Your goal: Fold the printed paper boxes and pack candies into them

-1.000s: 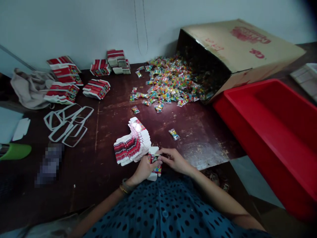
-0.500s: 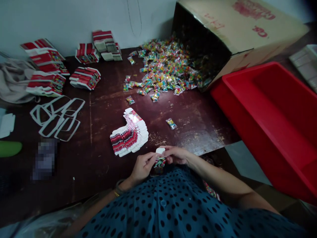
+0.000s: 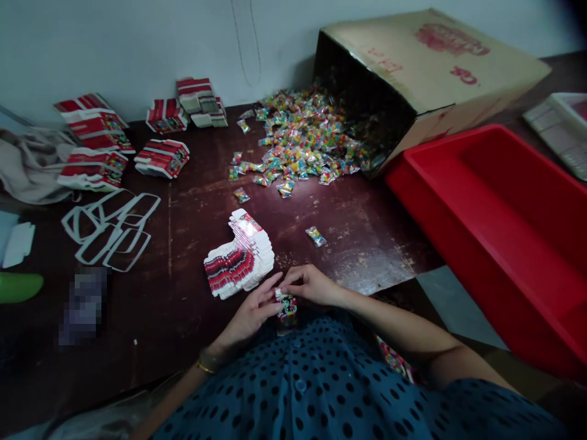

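Note:
Close to my body, a small printed box [image 3: 287, 308] is held between my two hands. My left hand [image 3: 251, 311] grips its left side, thumb near the box and the other fingers reaching up. My right hand [image 3: 314, 285] pinches the box's top edge. Just beyond them lies a fanned stack of flat red and white cartons [image 3: 238, 256]. A single candy packet [image 3: 316, 236] rests on the table beyond my right hand. Farther back is a large heap of colourful candy packets [image 3: 302, 134].
An open cardboard box [image 3: 440, 67] lies on its side behind the heap. At the right stands a red tub [image 3: 458, 201]. White bands [image 3: 112, 223], carton stacks [image 3: 94, 168], a cloth [image 3: 34, 162] and a green object [image 3: 18, 287] are on the left.
The box's white top flap no longer shows, and my right hand has moved left to its top edge. My left hand has shifted left and its fingers have spread. The view has tilted slightly.

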The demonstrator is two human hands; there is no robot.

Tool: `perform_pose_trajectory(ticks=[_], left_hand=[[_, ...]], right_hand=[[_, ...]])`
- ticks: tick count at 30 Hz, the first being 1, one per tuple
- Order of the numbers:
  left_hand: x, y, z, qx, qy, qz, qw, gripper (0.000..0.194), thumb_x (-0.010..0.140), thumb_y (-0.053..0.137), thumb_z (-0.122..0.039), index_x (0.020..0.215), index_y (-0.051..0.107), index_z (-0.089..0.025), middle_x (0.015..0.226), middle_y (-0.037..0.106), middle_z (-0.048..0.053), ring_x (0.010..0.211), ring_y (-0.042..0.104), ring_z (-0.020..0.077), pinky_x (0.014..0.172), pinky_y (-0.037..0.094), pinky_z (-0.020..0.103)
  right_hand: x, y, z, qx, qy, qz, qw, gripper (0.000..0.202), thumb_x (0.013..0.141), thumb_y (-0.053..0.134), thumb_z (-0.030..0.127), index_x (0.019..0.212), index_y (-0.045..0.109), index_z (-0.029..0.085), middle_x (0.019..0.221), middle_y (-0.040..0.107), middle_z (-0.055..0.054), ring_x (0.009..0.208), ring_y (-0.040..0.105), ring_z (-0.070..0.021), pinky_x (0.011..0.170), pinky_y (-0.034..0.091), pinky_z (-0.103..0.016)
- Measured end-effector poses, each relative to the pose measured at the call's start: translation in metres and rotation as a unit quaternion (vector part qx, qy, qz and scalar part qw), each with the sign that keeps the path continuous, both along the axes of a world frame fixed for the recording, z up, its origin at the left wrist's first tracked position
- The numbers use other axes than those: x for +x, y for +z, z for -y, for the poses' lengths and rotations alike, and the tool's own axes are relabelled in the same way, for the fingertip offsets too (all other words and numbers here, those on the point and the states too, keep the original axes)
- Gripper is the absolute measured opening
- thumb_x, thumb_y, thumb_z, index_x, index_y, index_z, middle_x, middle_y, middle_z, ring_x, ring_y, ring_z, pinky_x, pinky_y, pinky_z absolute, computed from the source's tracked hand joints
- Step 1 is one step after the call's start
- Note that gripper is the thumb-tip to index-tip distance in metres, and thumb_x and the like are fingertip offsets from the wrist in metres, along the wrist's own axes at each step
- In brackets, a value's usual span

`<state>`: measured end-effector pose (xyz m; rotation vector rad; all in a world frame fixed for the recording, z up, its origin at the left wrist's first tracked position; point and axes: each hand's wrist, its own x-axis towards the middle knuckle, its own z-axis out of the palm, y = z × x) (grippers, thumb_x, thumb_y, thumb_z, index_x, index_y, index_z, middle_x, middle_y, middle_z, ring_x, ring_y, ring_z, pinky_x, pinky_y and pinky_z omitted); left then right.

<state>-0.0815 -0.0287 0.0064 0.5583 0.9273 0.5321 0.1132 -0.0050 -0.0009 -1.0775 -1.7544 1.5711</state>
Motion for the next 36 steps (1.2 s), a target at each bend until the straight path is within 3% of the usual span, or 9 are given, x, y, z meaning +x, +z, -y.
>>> perform_pose_trajectory(ticks=[7, 12, 14, 16, 21, 25, 28, 31, 36], left_hand=[[0.001, -0.008, -0.008, 0.149, -0.067, -0.109, 0.981, 0.075, 0.072, 0.068, -0.024, 0.141, 0.04, -0.019, 0.105, 0.063, 0.006, 0.096, 0.06, 0.0181, 0.09, 0.044, 0.032], [-0.036, 0.017, -0.033, 0.215, -0.259, -0.186, 0.923, 0.055, 0.066, 0.068, -0.017, 0.12, 0.063, -0.022, 0.101, 0.066, 0.003, 0.092, 0.059, 0.0195, 0.085, 0.044, 0.03], [-0.057, 0.024, -0.036, 0.185, -0.365, -0.188, 0.893, 0.033, 0.064, 0.068, -0.016, 0.097, 0.072, -0.02, 0.091, 0.068, 0.002, 0.087, 0.06, 0.0205, 0.079, 0.046, 0.028], [-0.07, 0.024, -0.032, 0.154, -0.407, -0.182, 0.882, 0.024, 0.064, 0.069, -0.017, 0.088, 0.072, -0.018, 0.086, 0.068, 0.002, 0.084, 0.06, 0.0207, 0.075, 0.046, 0.026], [-0.053, 0.003, -0.023, 0.087, -0.196, -0.122, 0.969, 0.043, 0.079, 0.062, -0.032, 0.119, 0.051, -0.019, 0.106, 0.063, 0.01, 0.082, 0.062, 0.0196, 0.056, 0.048, 0.024], [-0.012, -0.017, -0.025, 0.094, -0.073, -0.052, 0.992, 0.039, 0.081, 0.06, -0.032, 0.116, 0.048, -0.017, 0.097, 0.061, 0.01, 0.074, 0.061, 0.0166, 0.05, 0.047, 0.022], [0.013, -0.024, -0.025, 0.114, -0.073, -0.049, 0.99, 0.039, 0.086, 0.056, -0.036, 0.118, 0.048, -0.016, 0.097, 0.061, 0.009, 0.072, 0.061, 0.0153, 0.052, 0.049, 0.023], [0.027, -0.023, -0.023, 0.128, -0.113, -0.066, 0.983, 0.047, 0.081, 0.063, -0.031, 0.123, 0.047, -0.018, 0.108, 0.061, 0.009, 0.084, 0.062, 0.0173, 0.061, 0.053, 0.025], [0.024, -0.016, -0.021, 0.134, -0.156, -0.082, 0.975, 0.052, 0.078, 0.065, -0.026, 0.126, 0.046, -0.018, 0.107, 0.061, 0.009, 0.09, 0.063, 0.0205, 0.062, 0.055, 0.027]], right_hand=[[0.02, 0.004, -0.011, 0.241, 0.18, 0.068, 0.951, 0.031, 0.09, 0.056, 0.034, 0.116, 0.066, 0.021, 0.11, 0.064, -0.009, 0.105, 0.057, -0.018, 0.093, 0.045, -0.03], [0.078, -0.017, -0.045, 0.288, -0.022, 0.281, 0.915, 0.044, 0.09, 0.053, 0.041, 0.129, 0.055, 0.02, 0.131, 0.054, -0.015, 0.124, 0.044, -0.0292, 0.102, 0.034, -0.051], [0.096, -0.029, -0.034, 0.288, -0.004, 0.328, 0.9, 0.064, 0.087, 0.055, 0.047, 0.142, 0.039, 0.02, 0.142, 0.043, -0.017, 0.131, 0.037, -0.0323, 0.105, 0.028, -0.056], [0.103, -0.039, -0.006, 0.291, 0.044, 0.333, 0.896, 0.081, 0.081, 0.058, 0.056, 0.147, 0.028, 0.019, 0.147, 0.036, -0.018, 0.135, 0.032, -0.0338, 0.108, 0.022, -0.058], [0.097, -0.051, 0.074, 0.259, 0.051, 0.299, 0.917, 0.071, 0.087, 0.056, 0.047, 0.147, 0.028, 0.022, 0.142, 0.044, -0.016, 0.13, 0.039, -0.0314, 0.107, 0.026, -0.057], [0.088, -0.05, 0.095, 0.212, 0.07, 0.194, 0.955, 0.042, 0.094, 0.046, 0.03, 0.135, 0.047, 0.028, 0.13, 0.057, -0.011, 0.116, 0.052, -0.0258, 0.098, 0.04, -0.048], [0.071, -0.039, 0.078, 0.134, -0.086, 0.102, 0.982, 0.029, 0.096, 0.042, 0.028, 0.122, 0.054, 0.026, 0.112, 0.065, -0.008, 0.101, 0.061, -0.0189, 0.089, 0.047, -0.035], [0.051, -0.021, 0.041, 0.098, -0.218, 0.068, 0.969, 0.025, 0.093, 0.048, 0.034, 0.115, 0.054, 0.022, 0.1, 0.064, -0.006, 0.092, 0.062, -0.0171, 0.083, 0.049, -0.03], [0.034, 0.004, -0.01, 0.222, -0.146, 0.164, 0.95, 0.018, 0.088, 0.058, 0.035, 0.093, 0.065, 0.019, 0.095, 0.064, -0.007, 0.094, 0.055, -0.02, 0.089, 0.042, -0.036]])
